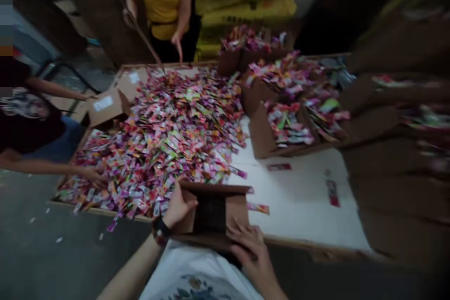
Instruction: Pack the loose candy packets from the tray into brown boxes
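Cardboard box (236, 211) is gripped between both hands, long axis left-right; left hand (178, 207) has fingers spread on its left wall, right hand (248, 248) has fingers curled over its near edge; sachet pile (165, 150) is just far-left.

Packets (158, 136) on table (298, 206), cartons (277, 131) rightward
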Action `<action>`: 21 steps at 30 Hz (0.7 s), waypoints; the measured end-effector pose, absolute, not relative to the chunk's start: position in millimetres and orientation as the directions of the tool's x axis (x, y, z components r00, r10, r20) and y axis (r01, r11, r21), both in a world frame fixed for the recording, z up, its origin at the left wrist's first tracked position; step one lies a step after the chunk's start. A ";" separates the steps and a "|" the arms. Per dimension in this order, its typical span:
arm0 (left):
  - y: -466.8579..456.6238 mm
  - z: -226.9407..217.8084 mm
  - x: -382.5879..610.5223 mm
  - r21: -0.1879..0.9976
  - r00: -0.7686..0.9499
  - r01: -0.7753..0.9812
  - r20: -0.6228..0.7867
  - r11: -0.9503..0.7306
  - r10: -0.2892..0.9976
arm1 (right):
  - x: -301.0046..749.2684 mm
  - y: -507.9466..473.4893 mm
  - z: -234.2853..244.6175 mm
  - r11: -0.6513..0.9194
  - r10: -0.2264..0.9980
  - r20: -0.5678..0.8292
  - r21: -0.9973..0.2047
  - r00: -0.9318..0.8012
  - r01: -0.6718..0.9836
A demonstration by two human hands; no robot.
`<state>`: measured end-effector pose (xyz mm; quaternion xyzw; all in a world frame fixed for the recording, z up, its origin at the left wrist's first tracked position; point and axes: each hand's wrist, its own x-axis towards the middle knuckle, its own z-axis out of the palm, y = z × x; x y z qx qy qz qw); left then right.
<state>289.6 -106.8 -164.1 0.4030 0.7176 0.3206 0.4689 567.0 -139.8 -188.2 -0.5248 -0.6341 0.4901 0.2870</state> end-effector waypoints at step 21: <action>-101.6 -163.8 325.3 0.212 0.381 0.924 -0.544 -0.317 0.748 | 654.6 -23.2 -243.2 -0.210 0.978 -0.131 -0.637 0.165 0.741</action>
